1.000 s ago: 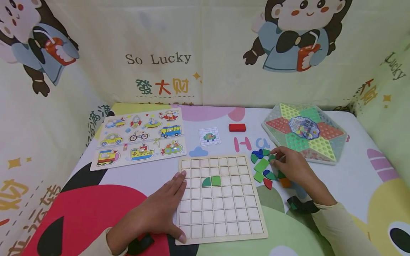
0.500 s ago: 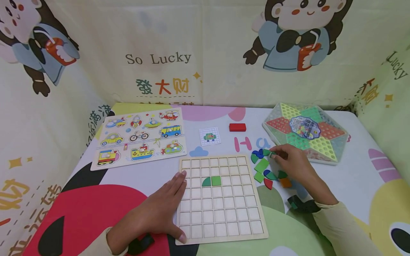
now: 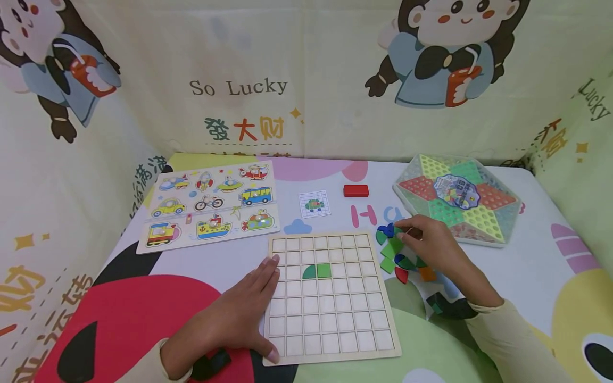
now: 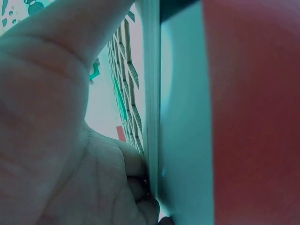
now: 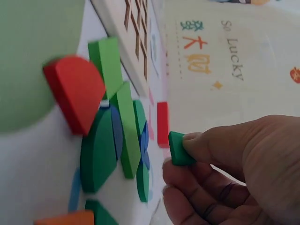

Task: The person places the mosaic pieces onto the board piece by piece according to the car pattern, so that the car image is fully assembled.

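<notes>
In the head view my left hand (image 3: pixel 244 306) rests against the left edge of a wooden grid board (image 3: pixel 335 352), fingers extended and thumb at the near corner. A green quarter-circle piece (image 3: pixel 309 272) and a light green square (image 3: pixel 323 270) lie side by side in its cells. My right hand (image 3: pixel 433 244) is raised just above a group of coloured pieces right of the board. Between thumb and fingers it pinches a small green block (image 5: pixel 179 149), its full shape partly covered. Below it lie a red rounded piece (image 5: pixel 77 91), light green pieces (image 5: pixel 125 131), dark green and blue ones.
A picture card (image 3: pixel 314 204) with a grid lies behind the board, beside a red block (image 3: pixel 356 191). A vehicle puzzle board (image 3: pixel 191 234) is at the back left. A clear hexagonal box (image 3: pixel 507 213) stands at the back right. An orange square (image 3: pixel 427 274) lies under the right hand.
My right hand has lifted the small green block and moved slightly left over the pieces. My left hand and the board stay where they were.
</notes>
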{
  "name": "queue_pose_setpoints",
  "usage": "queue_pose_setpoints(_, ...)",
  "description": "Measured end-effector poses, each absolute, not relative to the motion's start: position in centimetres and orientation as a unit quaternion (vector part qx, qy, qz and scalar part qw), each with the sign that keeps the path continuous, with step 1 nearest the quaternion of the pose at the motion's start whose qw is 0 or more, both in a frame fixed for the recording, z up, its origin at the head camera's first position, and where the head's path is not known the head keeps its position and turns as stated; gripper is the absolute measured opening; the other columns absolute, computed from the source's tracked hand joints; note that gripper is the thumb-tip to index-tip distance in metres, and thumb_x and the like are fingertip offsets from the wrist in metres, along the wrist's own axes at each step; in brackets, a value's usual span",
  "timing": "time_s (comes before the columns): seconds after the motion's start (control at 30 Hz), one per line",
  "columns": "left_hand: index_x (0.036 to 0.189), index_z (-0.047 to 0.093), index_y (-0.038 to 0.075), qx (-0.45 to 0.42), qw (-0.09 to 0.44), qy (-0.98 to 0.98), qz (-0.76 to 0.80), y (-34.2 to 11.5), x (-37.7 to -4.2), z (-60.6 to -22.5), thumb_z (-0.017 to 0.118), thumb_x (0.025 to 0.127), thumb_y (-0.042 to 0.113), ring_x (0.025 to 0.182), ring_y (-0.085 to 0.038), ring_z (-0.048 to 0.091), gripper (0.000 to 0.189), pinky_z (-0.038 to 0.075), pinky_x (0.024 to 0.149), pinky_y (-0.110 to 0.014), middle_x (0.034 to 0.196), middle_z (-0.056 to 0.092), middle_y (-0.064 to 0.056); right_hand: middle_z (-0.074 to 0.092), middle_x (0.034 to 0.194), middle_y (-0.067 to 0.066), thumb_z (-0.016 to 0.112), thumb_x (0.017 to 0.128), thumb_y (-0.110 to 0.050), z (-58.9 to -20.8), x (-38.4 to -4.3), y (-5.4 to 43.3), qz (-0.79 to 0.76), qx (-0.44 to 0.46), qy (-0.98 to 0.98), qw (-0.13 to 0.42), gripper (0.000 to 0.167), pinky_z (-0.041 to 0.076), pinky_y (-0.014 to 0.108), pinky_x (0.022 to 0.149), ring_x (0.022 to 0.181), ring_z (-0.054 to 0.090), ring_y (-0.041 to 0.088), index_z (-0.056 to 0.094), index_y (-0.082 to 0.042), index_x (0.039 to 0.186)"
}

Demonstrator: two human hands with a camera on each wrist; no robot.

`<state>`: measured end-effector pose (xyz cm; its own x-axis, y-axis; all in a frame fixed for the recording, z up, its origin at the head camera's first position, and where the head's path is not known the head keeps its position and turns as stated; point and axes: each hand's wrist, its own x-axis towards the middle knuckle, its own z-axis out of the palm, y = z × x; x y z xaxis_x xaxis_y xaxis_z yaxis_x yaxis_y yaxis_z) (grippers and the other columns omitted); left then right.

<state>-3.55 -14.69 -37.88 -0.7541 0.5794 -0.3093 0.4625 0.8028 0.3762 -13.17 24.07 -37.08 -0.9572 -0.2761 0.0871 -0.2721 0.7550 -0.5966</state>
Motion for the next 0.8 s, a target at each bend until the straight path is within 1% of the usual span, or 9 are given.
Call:
queue_pose_setpoints(0.33,0.154,0.022,0.003,0.287,0.211,0.924,0.138,-14.6,-3.7,-37.9,0.077,0.057,0.072,0.147,-0.03,0.001,0.132,0.024,0.112,-0.051,0.162,0.004,-0.01,0.066,0.099,0.01,0.067,0.089,0.004,-36.6,-13.0,22.4,-0.325,-0.195,0.925,0.001,0.023,0.055,0.031,0.069,0.081,0.064,0.021,0.069,0.003,0.112)
queue_pose_setpoints(0.57,0.154,0.022,0.003,0.283,0.214,0.926,0.131,-14.6,-3.7,-37.9,0.076,0.055,0.074,0.147,-0.031,0.002,0.133,0.025,0.112,-0.052,0.162,0.004,-0.011,0.066,0.099,0.008,0.069,0.088,0.003,-36.9,-12.6,21.1,-0.351,-0.196,0.915,0.022,0.022,0.054,0.028,0.068,0.079,0.065,0.018,0.069,0.001,0.11)
queue_pose_setpoints(0.8,0.154,0.023,0.003,0.284,0.212,0.927,0.125,-14.7,-3.7,-37.8,0.074,0.055,0.076,0.147,-0.031,0.002,0.133,0.025,0.112,-0.051,0.162,0.004,-0.012,0.067,0.099,0.004,0.071,0.088,-0.001,-37.2,-12.2,19.9,-0.36,-0.203,0.91,0.04,0.021,0.054,0.031,0.07,0.079,0.065,0.015,0.07,-0.002,0.109)
